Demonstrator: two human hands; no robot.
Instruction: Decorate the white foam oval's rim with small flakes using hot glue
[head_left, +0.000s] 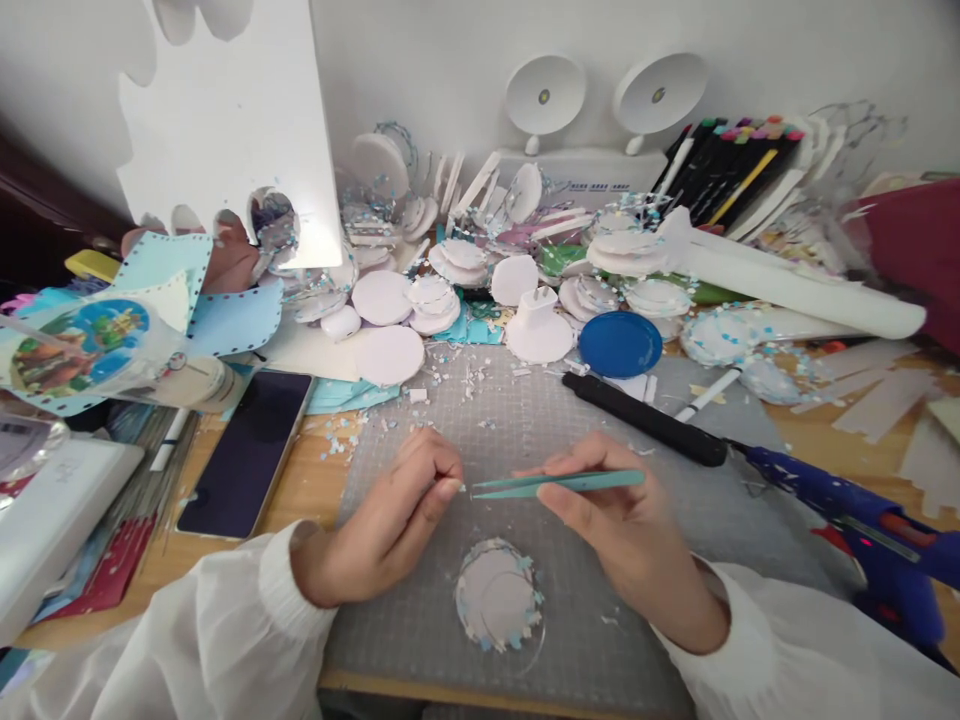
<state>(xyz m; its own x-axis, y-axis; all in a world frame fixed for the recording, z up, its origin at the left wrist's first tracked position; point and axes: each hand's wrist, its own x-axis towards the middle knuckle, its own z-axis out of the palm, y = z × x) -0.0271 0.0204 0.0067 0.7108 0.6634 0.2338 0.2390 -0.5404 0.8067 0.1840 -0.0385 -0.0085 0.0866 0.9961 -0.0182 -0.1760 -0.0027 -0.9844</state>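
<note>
My right hand (622,520) is closed on a pair of teal tweezers (559,484), whose tips point left. The tips meet the pinched fingertips of my left hand (397,510), which is closed on something too small to make out. Both hands hover over a grey cutting mat (600,620). Below them on the mat lies a round white disc (499,595) with small pale-blue bits stuck round its rim.
A dark phone (247,450) lies left of the mat. A blue glue gun (847,510) and a black tool (645,418) lie at right. A blue lid (620,344), several white discs (390,355), markers (735,170) and paper scraps crowd the back. A white box (45,520) sits far left.
</note>
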